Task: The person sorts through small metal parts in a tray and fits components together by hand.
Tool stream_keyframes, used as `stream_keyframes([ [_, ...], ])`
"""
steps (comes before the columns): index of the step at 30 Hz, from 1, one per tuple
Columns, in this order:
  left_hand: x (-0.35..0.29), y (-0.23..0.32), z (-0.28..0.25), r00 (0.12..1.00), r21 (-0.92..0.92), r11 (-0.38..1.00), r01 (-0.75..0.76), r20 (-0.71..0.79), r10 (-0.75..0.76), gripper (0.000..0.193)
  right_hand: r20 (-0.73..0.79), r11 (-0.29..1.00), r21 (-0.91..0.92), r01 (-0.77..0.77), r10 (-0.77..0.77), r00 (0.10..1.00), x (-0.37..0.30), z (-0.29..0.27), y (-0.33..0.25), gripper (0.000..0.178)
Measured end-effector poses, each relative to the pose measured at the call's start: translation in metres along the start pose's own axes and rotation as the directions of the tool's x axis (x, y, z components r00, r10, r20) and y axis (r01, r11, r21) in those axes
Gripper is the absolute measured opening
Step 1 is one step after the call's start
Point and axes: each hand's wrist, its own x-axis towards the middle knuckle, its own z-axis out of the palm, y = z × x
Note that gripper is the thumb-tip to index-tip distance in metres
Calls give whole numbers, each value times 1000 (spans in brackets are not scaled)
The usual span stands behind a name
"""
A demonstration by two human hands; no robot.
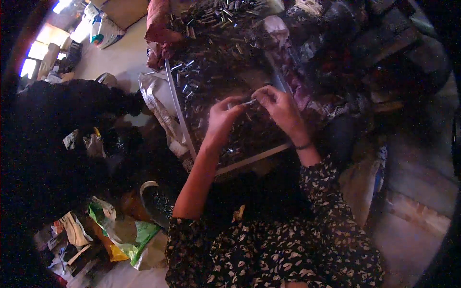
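Over a dark tray with a pale raised rim (178,108), my two hands meet fingertip to fingertip. My left hand (222,115) pinches one end of a small shiny metal piece (249,102). At its other end, the fingers of my right hand (278,104) are closed on the same piece. Its exact kind is too small and blurred to tell. Below and around the hands lie many short metal tubes (186,82), scattered over the tray. A denser heap of similar tubes (225,19) spreads at the far end.
Red cloth (161,29) and a whitish sack (161,103) border the tray's left side. Purple-red cloth (298,89) lies along its right. At lower left stand a round container (157,204) of small pieces and a green-and-white plastic bag (126,235). Deep shadow hides much at left.
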Motion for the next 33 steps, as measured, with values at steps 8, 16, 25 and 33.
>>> stream_keyframes([
  [8,-1,1,-1,987,-125,979,158,4,-159,27,-45,966,-195,171,-183,982,-4,5,2,18],
  [16,-7,19,7,976,-179,959,218,28,-217,26,-59,962,-185,202,-216,975,-2,4,5,15],
  [25,-2,-5,-1,975,-349,911,218,112,-191,29,-317,981,186,48,14,948,-11,-35,3,18],
  [33,9,10,5,981,-167,973,162,136,-140,23,-543,909,-388,-152,-92,835,16,-143,1,23],
])
